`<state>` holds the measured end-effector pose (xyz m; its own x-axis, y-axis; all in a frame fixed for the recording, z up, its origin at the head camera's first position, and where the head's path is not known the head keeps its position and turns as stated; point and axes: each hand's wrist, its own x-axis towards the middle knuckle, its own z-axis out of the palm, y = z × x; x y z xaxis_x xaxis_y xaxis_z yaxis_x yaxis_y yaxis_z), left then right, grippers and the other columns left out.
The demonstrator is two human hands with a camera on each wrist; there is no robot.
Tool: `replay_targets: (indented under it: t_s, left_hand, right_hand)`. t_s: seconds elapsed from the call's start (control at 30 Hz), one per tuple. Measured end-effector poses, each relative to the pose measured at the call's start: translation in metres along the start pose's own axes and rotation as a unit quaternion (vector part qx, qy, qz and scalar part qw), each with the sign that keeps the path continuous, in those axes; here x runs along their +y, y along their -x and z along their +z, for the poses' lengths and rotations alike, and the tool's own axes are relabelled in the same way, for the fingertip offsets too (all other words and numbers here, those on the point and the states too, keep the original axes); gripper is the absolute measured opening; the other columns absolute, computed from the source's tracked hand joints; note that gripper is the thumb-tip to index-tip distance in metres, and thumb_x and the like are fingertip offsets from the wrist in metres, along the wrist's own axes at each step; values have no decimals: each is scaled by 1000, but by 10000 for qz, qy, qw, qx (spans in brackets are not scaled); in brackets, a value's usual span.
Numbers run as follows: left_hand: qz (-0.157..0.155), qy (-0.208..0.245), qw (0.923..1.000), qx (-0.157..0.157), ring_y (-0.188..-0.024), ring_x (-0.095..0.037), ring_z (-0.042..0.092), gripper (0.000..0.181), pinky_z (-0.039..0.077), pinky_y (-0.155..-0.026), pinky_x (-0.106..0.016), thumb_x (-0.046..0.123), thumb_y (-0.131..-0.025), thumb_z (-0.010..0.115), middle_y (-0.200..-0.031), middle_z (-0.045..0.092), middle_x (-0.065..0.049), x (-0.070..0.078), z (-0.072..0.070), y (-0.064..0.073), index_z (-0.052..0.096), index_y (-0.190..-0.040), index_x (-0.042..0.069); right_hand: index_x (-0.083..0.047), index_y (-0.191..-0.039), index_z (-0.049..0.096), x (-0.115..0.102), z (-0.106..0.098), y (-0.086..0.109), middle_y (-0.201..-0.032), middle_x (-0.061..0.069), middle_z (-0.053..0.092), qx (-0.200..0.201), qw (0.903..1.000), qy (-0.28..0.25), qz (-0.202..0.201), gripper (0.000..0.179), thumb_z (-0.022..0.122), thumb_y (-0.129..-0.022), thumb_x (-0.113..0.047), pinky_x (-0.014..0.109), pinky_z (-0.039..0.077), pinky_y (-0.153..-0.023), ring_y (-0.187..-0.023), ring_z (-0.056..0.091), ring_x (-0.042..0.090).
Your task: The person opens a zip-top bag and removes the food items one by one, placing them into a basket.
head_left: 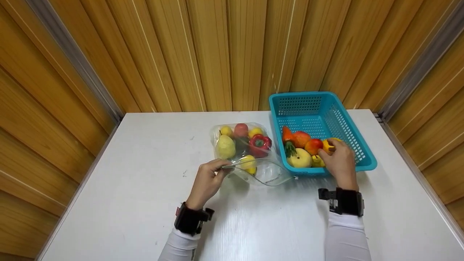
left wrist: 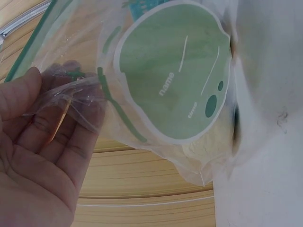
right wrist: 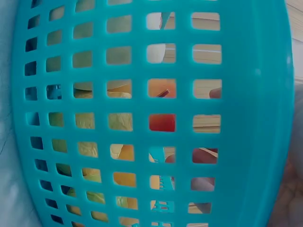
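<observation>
My left hand (head_left: 206,181) pinches the rim of a clear zip bag (head_left: 270,173) between thumb and fingers. The bag lies with its mouth parted toward me, and inside are a red bell pepper (head_left: 260,145), a green pear-like fruit (head_left: 225,146), a pink-red fruit (head_left: 241,130) and several yellow ones. A green printed label (left wrist: 175,71) shows on the bag in the left wrist view. My right hand (head_left: 340,161) reaches into a blue basket (head_left: 366,161), thumb and fingers around a yellow fruit (head_left: 328,146). The basket wall mostly hides that hand in the right wrist view.
Also in the basket's near half are a carrot (head_left: 287,134), a round pale-yellow fruit (head_left: 300,158), a red-orange fruit (head_left: 314,146) and a mango-like fruit (head_left: 301,139). The basket stands right of the bag on a white table (head_left: 152,163). Wood-patterned walls (head_left: 210,54) enclose the back and sides.
</observation>
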<state>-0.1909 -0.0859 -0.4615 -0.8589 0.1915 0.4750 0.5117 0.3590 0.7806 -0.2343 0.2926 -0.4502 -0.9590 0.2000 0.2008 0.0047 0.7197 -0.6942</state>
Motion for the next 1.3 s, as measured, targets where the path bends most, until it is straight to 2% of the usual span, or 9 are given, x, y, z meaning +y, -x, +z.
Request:
replay_targets:
  t_s: [0.3,0.43,0.53,0.67,0.8,0.97,1.07,1.17,1.3]
  left_hand:
    - [-28,-61,10000,-32,-86,-13,69,11,56,-73,-23,1,-96,70,-95,77,-3,3,-1,-1,81,-99,4]
    - [-27,-76,10000,-18,-86,-12,68,11,55,-73,-22,2,-96,71,-94,77,-4,3,-1,-2,81,-100,3]
    - [1,-75,10000,-14,-86,-12,68,10,55,-73,-23,3,-96,71,-94,77,-4,2,0,-1,81,-99,3]
    - [10,-33,10000,-5,-86,-13,68,10,55,-73,-23,3,-96,71,-95,77,-4,2,0,-1,81,-98,4]
    - [44,7,10000,22,-89,-15,70,10,57,-75,-24,3,-96,71,-96,77,-4,1,0,-1,81,-98,4]
    - [75,28,10000,31,-88,-15,70,10,57,-75,-25,4,-96,71,-96,77,-4,2,0,-1,81,-98,4]
    - [86,12,10000,35,-88,-15,69,10,57,-75,-24,4,-96,71,-96,77,-4,3,0,0,81,-99,4]
    - [101,-7,9999,53,-88,-15,70,10,57,-75,-24,2,-95,71,-96,77,-4,2,0,1,81,-98,4]
    - [95,-40,9999,53,-89,-15,70,10,58,-76,-25,1,-95,71,-95,77,-4,2,1,1,80,-97,4]
  right_hand:
    - [11,-124,67,-23,-5,15,-124,29,66,370,9954,-595,-658,32,68,-97,-6,49,56,-93,-111,66,44]
    - [5,-121,72,-48,-7,29,-120,23,70,321,9858,-1064,-1256,26,69,-97,-3,21,57,-88,-107,69,38]
    - [3,-118,74,-65,-7,39,-116,17,73,135,9736,-1340,-1844,24,71,-94,2,9,51,-85,-101,71,31]
    - [0,-111,77,-81,-5,51,-108,7,76,-286,9533,-1382,-2671,22,74,-90,7,11,52,-88,-96,70,21]
    - [-5,-108,78,-91,-2,58,-104,2,76,-1109,9330,-1112,-3239,19,74,-91,4,16,54,-88,-93,70,17]
    - [-6,-112,78,-97,12,58,-107,4,77,-2409,9097,-617,-3325,17,69,-97,-3,36,60,-87,-95,71,21]
    - [-4,-116,77,-99,27,55,-112,8,77,-2919,8980,-443,-3263,20,65,-100,-5,45,59,-91,-101,71,26]
    - [-2,-117,77,-98,43,52,-113,12,77,-3025,8937,-294,-3299,22,64,-99,-1,48,59,-90,-102,72,30]
    - [1,-114,76,-96,62,51,-110,14,76,-2774,8984,-28,-3406,23,62,-96,4,49,58,-91,-102,72,32]
